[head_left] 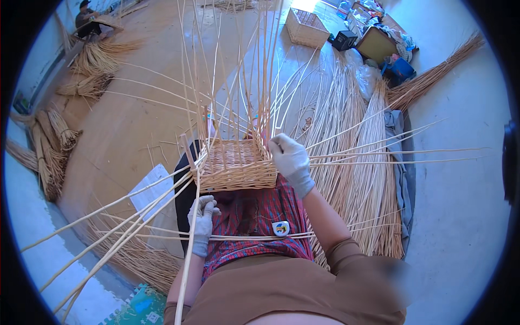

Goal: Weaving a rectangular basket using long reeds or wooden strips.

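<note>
A rectangular woven wicker basket [238,179] rests on my lap, its base and low walls woven from pale rods. Tall upright rods [264,70] rise from its rim, and long loose rods [116,238] fan out from its corners. My right hand [291,161], in a pale glove, is closed at the right front corner, its fingertips pinching a willow rod there. Below the left front corner, my gloved left hand [202,219] has its fingers curled. One thick rod [187,260] runs down across that hand; what its fingers hold is hidden.
A round white tape measure [280,228] lies on my lap. Long rods [352,200] spread over the floor at right, with bundles [51,151] at left. A square wicker basket [306,28] stands at the back beside a black crate [345,40]. Another person [86,19] sits far left.
</note>
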`<state>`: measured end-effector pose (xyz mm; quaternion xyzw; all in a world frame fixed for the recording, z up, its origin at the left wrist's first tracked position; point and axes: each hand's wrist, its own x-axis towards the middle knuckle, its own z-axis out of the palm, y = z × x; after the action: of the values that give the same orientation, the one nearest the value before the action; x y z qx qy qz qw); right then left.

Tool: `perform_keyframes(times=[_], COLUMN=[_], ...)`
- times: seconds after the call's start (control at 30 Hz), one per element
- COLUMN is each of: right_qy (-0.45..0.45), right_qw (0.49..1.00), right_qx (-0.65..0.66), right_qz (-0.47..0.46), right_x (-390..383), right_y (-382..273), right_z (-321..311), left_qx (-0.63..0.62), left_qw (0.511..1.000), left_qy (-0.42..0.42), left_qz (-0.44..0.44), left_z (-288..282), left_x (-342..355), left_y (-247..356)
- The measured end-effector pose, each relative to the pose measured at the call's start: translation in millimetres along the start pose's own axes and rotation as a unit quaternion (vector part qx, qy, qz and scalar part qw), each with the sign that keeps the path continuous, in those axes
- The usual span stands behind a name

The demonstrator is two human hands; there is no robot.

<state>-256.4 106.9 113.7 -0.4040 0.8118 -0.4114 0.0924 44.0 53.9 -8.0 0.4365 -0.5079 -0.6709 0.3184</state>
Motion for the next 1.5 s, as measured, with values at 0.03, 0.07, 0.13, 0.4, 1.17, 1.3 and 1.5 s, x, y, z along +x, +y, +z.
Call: perform_keyframes(times=[0.03,0.07,0.13,0.4,1.17,1.3,1.5], right_qy=[0.025,0.058,0.047,-0.067,-0.435,-0.189,-0.251], right_qw=[0.999,0.992,0.978,0.995,0.773,0.786,0.839], right_qx=[0.040,0.108,0.201,-0.025,0.120,0.233,0.292], right_qz=[0.022,-0.015,0.030,-0.074,-0.447,-0.541,-0.384], right_x=[-1,-4,-11,-42,-104,-51,-60], right_y=[-6,-12,-22,-26,-141,-171,-182], right_z=[-8,-12,-24,-15,167,191,182], left_qx=[0.005,0.000,-0.001,-0.106,0.059,0.012,0.024], left_qw=[1.000,1.000,1.000,0.987,0.998,0.995,0.989], left_qy=[-0.002,-0.004,-0.007,0.113,0.020,0.077,0.111], left_qz=[-0.007,-0.005,-0.005,0.050,0.011,-0.065,-0.092], left_z=[-1,-2,-2,-5,-20,3,1], left_x=[0,0,-1,6,29,46,59], left_y=[0,0,0,15,28,23,30])
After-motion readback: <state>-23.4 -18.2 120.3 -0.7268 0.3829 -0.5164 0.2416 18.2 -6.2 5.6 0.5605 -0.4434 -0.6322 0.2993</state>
